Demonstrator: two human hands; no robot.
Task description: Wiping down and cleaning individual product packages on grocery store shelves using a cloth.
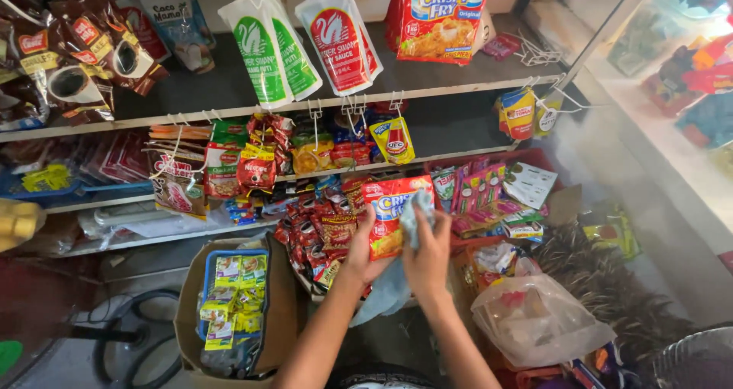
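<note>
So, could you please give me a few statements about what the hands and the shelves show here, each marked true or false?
1. The left hand grips a red and yellow packet. True.
2. The right hand holds a pale blue cloth against that packet. True.
3. The cardboard box on the floor holds glass bottles. False: it holds a blue tray of small green and yellow sachets.
4. The two white pouches on the top shelf lie flat. False: they hang from hooks.
5. A clear plastic bag sits right of the arms. True.
</note>
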